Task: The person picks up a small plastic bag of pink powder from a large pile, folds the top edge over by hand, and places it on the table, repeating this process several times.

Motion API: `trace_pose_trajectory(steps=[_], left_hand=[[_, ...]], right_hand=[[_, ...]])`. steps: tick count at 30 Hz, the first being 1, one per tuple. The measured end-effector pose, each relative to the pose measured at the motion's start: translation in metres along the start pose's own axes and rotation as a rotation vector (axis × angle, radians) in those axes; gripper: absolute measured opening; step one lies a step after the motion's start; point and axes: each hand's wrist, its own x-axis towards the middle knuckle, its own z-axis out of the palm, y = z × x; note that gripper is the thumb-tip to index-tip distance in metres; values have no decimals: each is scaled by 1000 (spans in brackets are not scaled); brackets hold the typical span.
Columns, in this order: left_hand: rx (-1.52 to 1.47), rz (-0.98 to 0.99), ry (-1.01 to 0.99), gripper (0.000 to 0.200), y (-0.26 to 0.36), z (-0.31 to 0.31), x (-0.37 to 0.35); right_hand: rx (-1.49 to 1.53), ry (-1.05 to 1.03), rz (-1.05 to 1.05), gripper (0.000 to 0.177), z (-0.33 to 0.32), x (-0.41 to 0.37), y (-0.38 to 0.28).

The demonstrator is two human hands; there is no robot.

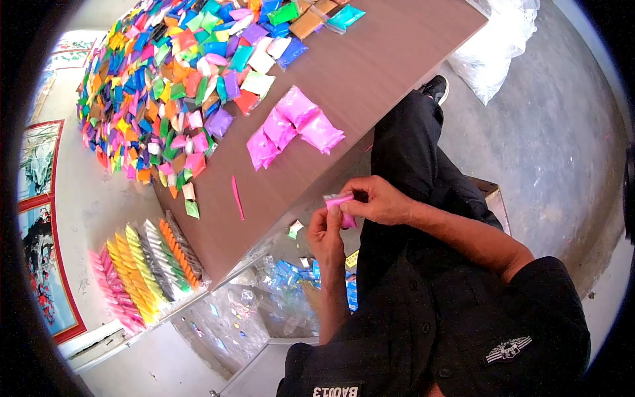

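Note:
A small clear packet of pink modelling clay [348, 221] is held between my two hands, beyond the table's near edge and above my lap. My left hand [325, 233] grips its left side with thumb and fingers. On the right, my right hand [381, 201] pinches the packet near its top, fingers closed. Nearby on the brown table [390, 73], several larger bright pink packets [279, 130] lie together in a cluster. To their left lies a thin pink stick-like tool [237, 197].
A large heap of small multicoloured packets [198, 73] covers the table's far left. Bundles of twisted coloured packets [142, 268] lie at its lower left corner. Below are blue packaging [291, 271] and clear plastic. A white plastic bag [493, 59] stands on the floor.

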Motion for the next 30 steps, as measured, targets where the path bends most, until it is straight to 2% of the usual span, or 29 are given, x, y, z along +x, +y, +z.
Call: trace_pose_trajectory(steps=[5,8,13,16,19,22,24,28,30], left_hand=[[24,71,19,21,-1,-5,3],[33,49,-25,19,3,-2,3],[-19,12,34,21,-1,4,2],[20,56,12,24,0,2,1],[20,34,22,24,-6,-2,3],[26,17,47,25,-1,2,2],[17,16,36,25,-4,2,4],[-90,-58,28,26,2,8,2],[-63,-56,6,26,-4,4,2]], right_hand=[[-68,14,31,18,0,2,-1],[-47,33,17,18,-2,1,-3],[-52,43,-39,17,0,-1,-3],[-171,49,-4,17,0,-2,-5],[-130,27,28,18,2,0,-6],[-217,68,3,26,2,0,-6],[-116,57,-20,19,1,0,-2],[-25,94,-31,19,1,0,4],[48,176,-28,20,3,1,3]])
